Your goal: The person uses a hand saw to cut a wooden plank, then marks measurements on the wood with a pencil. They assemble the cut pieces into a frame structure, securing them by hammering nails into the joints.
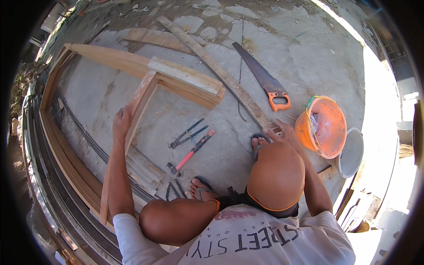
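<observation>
A wooden frame (95,52) made of boards lies at my left, its near rail standing on edge. My left hand (121,124) is closed round that rail. A long narrow wooden plank (216,70) stretches from the far middle of the floor toward my right knee. At its near end my right hand (282,132) has its fingers closed about the wood, partly hidden beside the knee. Between my arms lie a hammer (192,151) with a red and black handle and a pair of pincers (189,134) with dark handles.
A handsaw (260,75) with an orange handle lies beyond the plank. An orange bucket (300,128) stands at my right, a grey bucket (352,152) beside it. A wide board (159,40) lies farther off. More pliers (174,190) rest near my left foot. Stacked timber lines the left.
</observation>
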A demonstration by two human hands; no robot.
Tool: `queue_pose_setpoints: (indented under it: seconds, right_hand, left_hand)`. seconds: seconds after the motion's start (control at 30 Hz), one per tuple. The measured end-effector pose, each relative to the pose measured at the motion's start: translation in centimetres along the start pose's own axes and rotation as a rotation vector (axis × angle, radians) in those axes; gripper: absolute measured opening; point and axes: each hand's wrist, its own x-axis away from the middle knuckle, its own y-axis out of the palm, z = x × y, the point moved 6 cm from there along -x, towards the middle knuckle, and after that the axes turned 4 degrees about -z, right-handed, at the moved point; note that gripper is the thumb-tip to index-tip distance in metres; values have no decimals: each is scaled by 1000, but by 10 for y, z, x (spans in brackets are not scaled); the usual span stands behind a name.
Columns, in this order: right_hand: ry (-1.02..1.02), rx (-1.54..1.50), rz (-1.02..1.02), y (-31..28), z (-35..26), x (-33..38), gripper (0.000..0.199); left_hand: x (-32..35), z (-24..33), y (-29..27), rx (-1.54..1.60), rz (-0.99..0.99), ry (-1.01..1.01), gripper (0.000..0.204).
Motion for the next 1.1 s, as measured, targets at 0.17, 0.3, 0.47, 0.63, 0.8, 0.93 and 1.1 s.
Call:
queue_pose_setpoints:
  seconds: [0.17, 0.3, 0.47, 0.63, 0.8, 0.93, 1.1]
  right_hand:
    - [-539, 398, 109, 38, -88, -120, 96]
    - [-609, 423, 127, 63, -128, -164, 89]
    - [-588, 241, -24, 67, -117, -186, 60]
    - [-654, 221, 25, 65, -116, -187, 51]
    - [-686, 148, 121, 65, -110, -190, 44]
    - [-699, 149, 116, 70, -111, -188, 45]
    - [-725, 109, 169, 74, -100, -187, 55]
  left_hand:
    - [-31, 43, 1, 137, 81, 11, 83]
    - [-64, 107, 15, 198, 130, -1, 82]
    - [-92, 136, 63, 206, 46, -114, 64]
    - [-107, 142, 84, 359, 184, -82, 58]
    - [-99, 151, 90, 10, 300, -196, 66]
    - [-92, 150, 93, 83, 303, -173, 68]
    - [-91, 147, 96, 73, 351, -198, 68]
